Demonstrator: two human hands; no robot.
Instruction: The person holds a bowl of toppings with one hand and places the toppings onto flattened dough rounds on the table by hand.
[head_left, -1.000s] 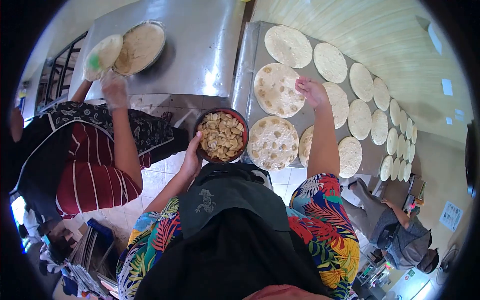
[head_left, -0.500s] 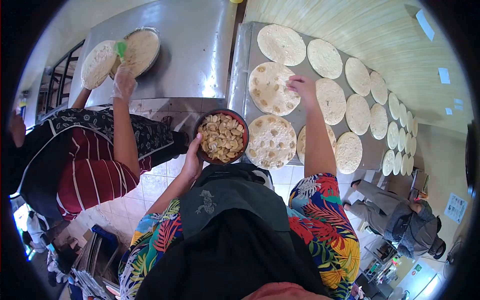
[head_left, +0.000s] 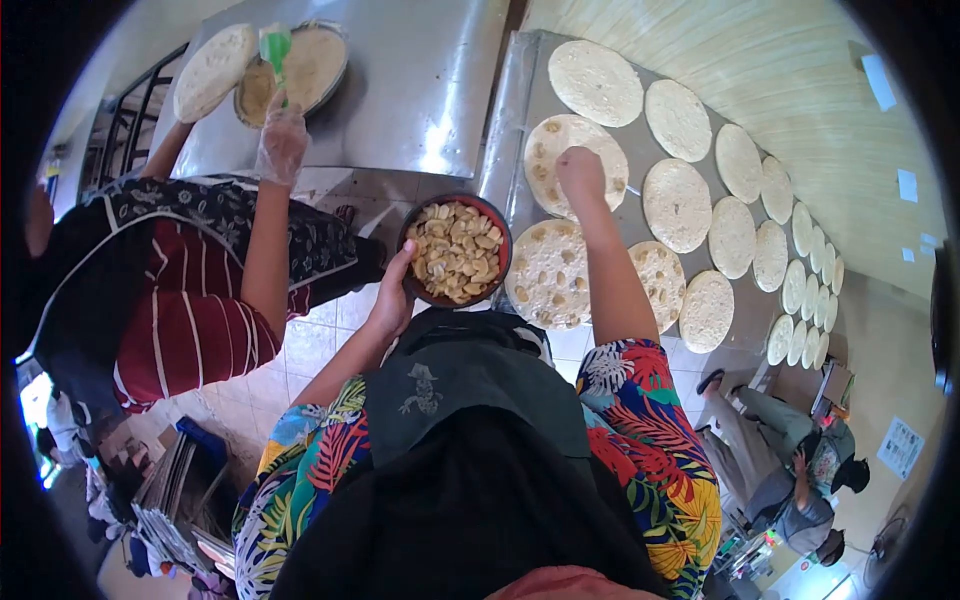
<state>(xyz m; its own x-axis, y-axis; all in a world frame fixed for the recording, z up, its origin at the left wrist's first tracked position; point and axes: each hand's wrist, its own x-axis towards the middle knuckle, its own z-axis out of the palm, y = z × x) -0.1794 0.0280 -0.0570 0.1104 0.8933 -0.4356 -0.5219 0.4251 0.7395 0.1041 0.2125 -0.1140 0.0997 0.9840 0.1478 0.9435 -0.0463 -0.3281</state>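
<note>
My left hand grips the side of a dark bowl with a red inside. Sliced mushrooms fill it. My right hand is over a round flat dough base on the metal table, its fingers closed and pointing down. What they pinch, if anything, is hidden. Mushroom slices show on the left part of that base. Nearer me, a second base has slices spread over it. A third base, partly behind my right forearm, carries slices too.
Several plain bases lie in rows along the metal table to the right. At left, a co-worker's gloved hand holds a green-handled tool over a large bowl; their other hand supports a base. More people stand at far right.
My right hand has moved from the right edge of the base to over its middle. The co-worker's green-handled tool has tilted. A second person now shows at far right.
</note>
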